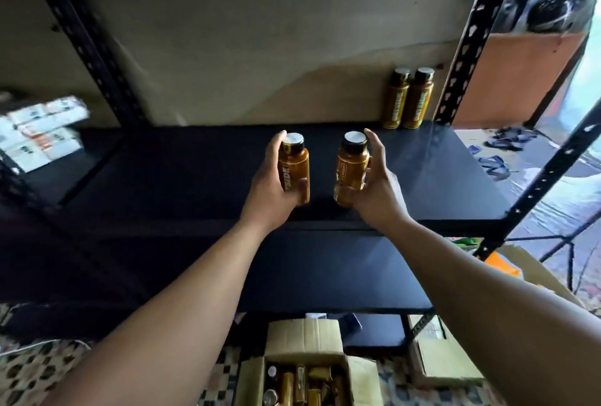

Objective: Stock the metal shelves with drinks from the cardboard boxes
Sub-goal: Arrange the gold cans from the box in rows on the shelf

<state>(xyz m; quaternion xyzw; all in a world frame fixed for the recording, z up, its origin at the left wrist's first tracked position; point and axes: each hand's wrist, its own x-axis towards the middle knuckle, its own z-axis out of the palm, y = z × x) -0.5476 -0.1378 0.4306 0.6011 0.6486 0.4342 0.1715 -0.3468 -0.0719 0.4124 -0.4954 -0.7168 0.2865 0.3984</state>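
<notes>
Black metal shelving (pixel 468 41) stands against a beige wall (pixel 227 47), and its dark shelf board (pixel 439 171) stretches across in front of us. Our left hand (pixel 270 187) grips one amber bottle (pixel 296 168) from its left side, with the fingers curled round the body and the thumb laid across the lower front. Our right hand (pixel 377 187) grips a second amber bottle (pixel 351 171) from its right side, with the fingers wrapped round the body and one finger reaching up beside the cap. We hold both bottles upright, white cap tops towards us, side by side with a gap between them, over the middle of the shelf board. Whether their bases touch it we cannot tell.

At the back right corner of the same board a pair of bottles (pixel 418 103) of the same kind stands upright against the wall. The two touch each other, just beside the perforated corner post (pixel 455 80).

Below us, on the patterned floor (pixel 32 370), an open cardboard box (pixel 305 337) holds more of these bottles, some standing and some lying. Another box (pixel 439 360) sits just to its right. Off to our left, on a neighbouring shelf, we see a blurred stack of white packs (pixel 42 132).
</notes>
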